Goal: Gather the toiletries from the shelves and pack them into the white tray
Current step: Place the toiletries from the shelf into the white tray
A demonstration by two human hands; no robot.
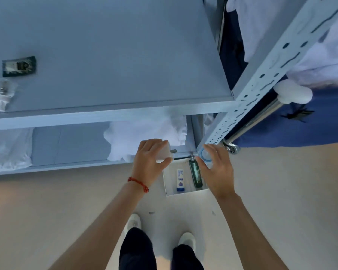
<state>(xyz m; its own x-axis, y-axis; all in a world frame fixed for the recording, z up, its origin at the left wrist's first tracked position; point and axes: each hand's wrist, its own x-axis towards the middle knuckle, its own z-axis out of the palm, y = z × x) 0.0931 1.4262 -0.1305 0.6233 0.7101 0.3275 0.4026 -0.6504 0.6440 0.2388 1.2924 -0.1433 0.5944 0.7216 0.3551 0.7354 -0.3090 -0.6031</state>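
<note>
Hands over white tray (169,189): left hand (149,159) grasping white box (165,152), right hand (216,170) gripping clear blue-ringed item (205,155).

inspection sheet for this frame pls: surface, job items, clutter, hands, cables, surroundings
surface: grey top shelf of a metal rack; a lower shelf below it.
job's things: white tray below the hands, holding a white-and-blue tube and a dark green bottle. On the top shelf, a dark packet and a small clear bottle, blurred.
clutter: white linen on the lower shelf.
hands: left hand grips a white box; right hand holds a clear item with a blue ring, both above the tray.
cables: nothing seen.
surroundings: perforated rack upright, chrome rail with a caster, blue fabric, pale floor.
</note>
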